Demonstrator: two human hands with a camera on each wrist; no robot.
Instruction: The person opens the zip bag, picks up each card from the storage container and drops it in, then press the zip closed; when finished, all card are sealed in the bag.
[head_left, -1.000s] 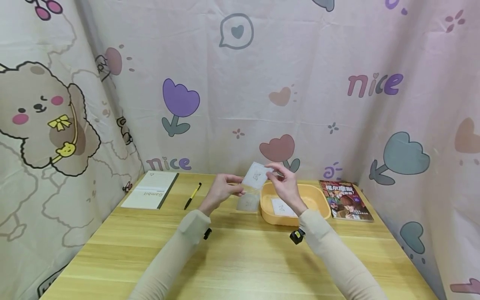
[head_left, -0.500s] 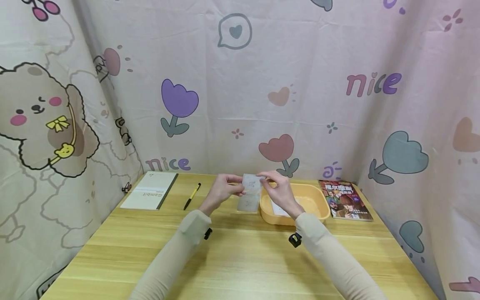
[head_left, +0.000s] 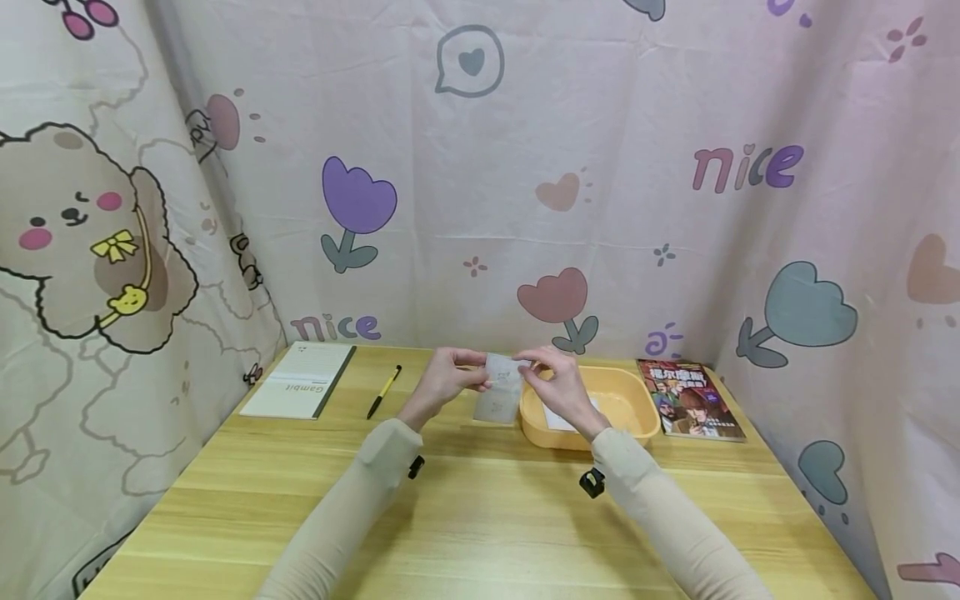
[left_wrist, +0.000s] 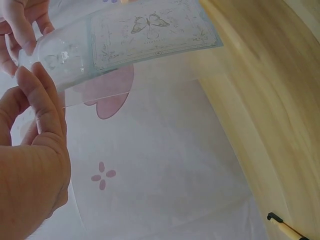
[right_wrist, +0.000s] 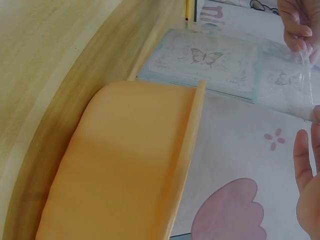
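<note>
A clear plastic bag [head_left: 497, 407] hangs above the table, held between both hands. Through it, in the left wrist view, shows a pale paper card [left_wrist: 155, 32] with a butterfly print and blue border. The bag's upper part bends toward the fingers and shows a second, fainter butterfly. My left hand [head_left: 442, 383] pinches the bag's upper left side between thumb and fingers. At the upper right edge, my right hand [head_left: 558, 387] pinches it with thumb and fingertips. A white card [head_left: 558, 415] lies in the orange tray, partly hidden by the right hand.
The orange plastic tray [head_left: 633, 408] stands close to the right of the bag. Farther right lies a comic-covered magazine [head_left: 693, 400]. To the left are a yellow and black pen [head_left: 385, 392] and a white notebook [head_left: 296, 379]. A printed curtain [head_left: 480, 192] borders the table's back.
My right hand has moved left and down, bringing the upper butterfly piece lower and tipping it so that it looks narrower. My left hand has stayed in place.
</note>
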